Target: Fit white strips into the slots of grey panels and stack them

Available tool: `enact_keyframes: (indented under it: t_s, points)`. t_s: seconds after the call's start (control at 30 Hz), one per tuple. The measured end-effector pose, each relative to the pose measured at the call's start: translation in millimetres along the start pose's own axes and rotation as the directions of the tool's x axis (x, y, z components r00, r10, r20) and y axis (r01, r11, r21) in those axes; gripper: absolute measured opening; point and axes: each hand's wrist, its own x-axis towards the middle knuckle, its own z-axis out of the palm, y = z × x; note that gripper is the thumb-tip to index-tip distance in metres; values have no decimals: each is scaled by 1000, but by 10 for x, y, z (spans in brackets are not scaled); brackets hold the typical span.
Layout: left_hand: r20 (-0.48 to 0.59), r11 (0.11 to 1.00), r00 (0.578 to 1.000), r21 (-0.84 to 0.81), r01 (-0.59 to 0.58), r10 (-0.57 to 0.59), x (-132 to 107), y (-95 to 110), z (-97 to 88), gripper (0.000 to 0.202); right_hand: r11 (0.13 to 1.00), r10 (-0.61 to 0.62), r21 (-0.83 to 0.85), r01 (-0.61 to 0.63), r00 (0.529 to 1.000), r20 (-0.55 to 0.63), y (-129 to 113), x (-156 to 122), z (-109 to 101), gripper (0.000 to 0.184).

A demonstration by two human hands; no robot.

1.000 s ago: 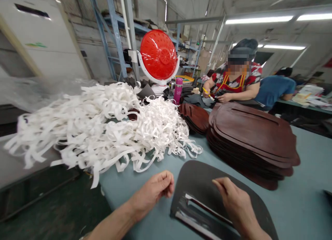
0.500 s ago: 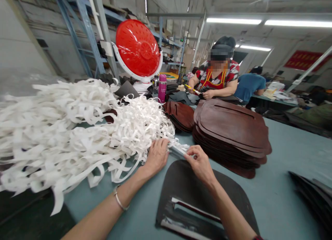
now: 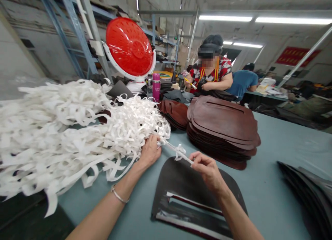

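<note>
A large heap of curled white strips (image 3: 135, 124) covers the left side of the table. At its right edge, my left hand (image 3: 151, 150) is closed over some strips, its fingertips partly buried among them. My right hand (image 3: 207, 169) pinches the end of a narrow white strip (image 3: 172, 148) between thumb and fingers. The strip stretches tight from there back to the heap by my left fingers, with a loose curl hanging midway. Beneath my right hand and forearm lies a dark rounded leather panel (image 3: 178, 177) with a long slot and pale strips along its lower part.
Stacked brown leather panels (image 3: 220, 115) stand beyond my right hand, beside a smaller brown stack (image 3: 175, 112). Black pieces (image 3: 303, 188) lie at the right. Behind are a pink bottle (image 3: 156, 87), a red round heater-like device (image 3: 129, 46) and a person (image 3: 210, 70) holding a yellow-handled tool.
My right hand has moved right and toward me, drawing the strip out longer and tighter. My left fingers have curled in more at the heap. The view has shifted slightly right.
</note>
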Motion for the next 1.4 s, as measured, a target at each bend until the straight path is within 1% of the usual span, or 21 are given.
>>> enact_keyframes:
  t_s: [0.03,0.1,0.17,0.2,0.23,0.33,0.37,0.4,0.47,0.53,0.6,0.67,0.7,0.77,0.87,0.93,1.0,1.1,1.2,1.3,1.4]
  points:
    - [0,1000,1000,-12,-5,5,-19,29,-18,26,999,31,14,-31,999,8,26,-1,46,20]
    - [0,999,1000,-38,-25,25,-73,105,-71,31,992,93,-87,-88,995,47,80,-7,127,13]
    - [-14,996,999,-74,-40,39,-132,192,-139,34,974,122,-200,-108,990,64,135,-9,165,34]
    - [-29,994,999,-100,-45,42,-156,235,-174,33,969,122,-220,-111,992,37,159,-1,163,43]
    - [-48,990,998,-130,-47,41,-173,274,-206,32,966,122,-226,-122,992,-14,179,14,148,45]
    - [-90,973,995,-224,-52,32,-184,371,-277,31,935,121,-298,-193,962,-244,203,118,81,34]
    - [-93,969,995,-241,-53,32,-178,400,-289,30,915,111,-344,-210,952,-285,200,168,75,34]
    - [-90,966,995,-251,-55,34,-171,430,-294,29,895,102,-391,-216,951,-293,195,222,86,35]
    - [-63,966,997,-250,-67,53,-158,493,-282,26,859,83,-471,-200,963,-257,190,327,164,35]
    - [-5,967,993,-226,-120,122,-150,552,-240,26,841,48,-515,-163,972,-231,212,415,285,29]
    - [63,965,974,-165,-206,219,-139,582,-180,38,845,18,-516,-140,972,-235,257,467,381,19]
    - [110,961,955,-72,-269,275,-111,566,-119,47,869,42,-470,-154,970,-241,301,471,387,14]
    - [120,961,954,-27,-275,276,-90,541,-95,46,880,71,-440,-176,967,-246,313,454,348,14]
    - [119,965,959,23,-260,255,-43,475,-63,37,897,122,-381,-224,954,-274,301,396,207,16]
    - [110,967,962,19,-252,249,5,399,-51,21,911,149,-320,-260,931,-332,223,316,-15,20]
    - [105,966,961,6,-258,256,4,387,-49,14,920,153,-298,-253,935,-321,179,320,-64,24]
    - [97,967,962,1,-256,255,-16,398,-45,12,932,153,-278,-232,948,-278,179,384,-11,27]
    - [85,968,965,6,-250,249,-52,419,-46,12,956,157,-211,-203,963,-218,254,534,166,24]
    - [83,966,964,17,-257,254,-66,425,-68,12,967,225,-84,-240,962,-156,335,626,294,20]
    - [85,961,959,35,-274,270,-45,405,-97,13,952,303,92,-292,942,-144,351,623,298,19]
    - [87,955,954,58,-291,286,13,322,-108,13,914,348,285,-290,921,-176,313,609,235,15]
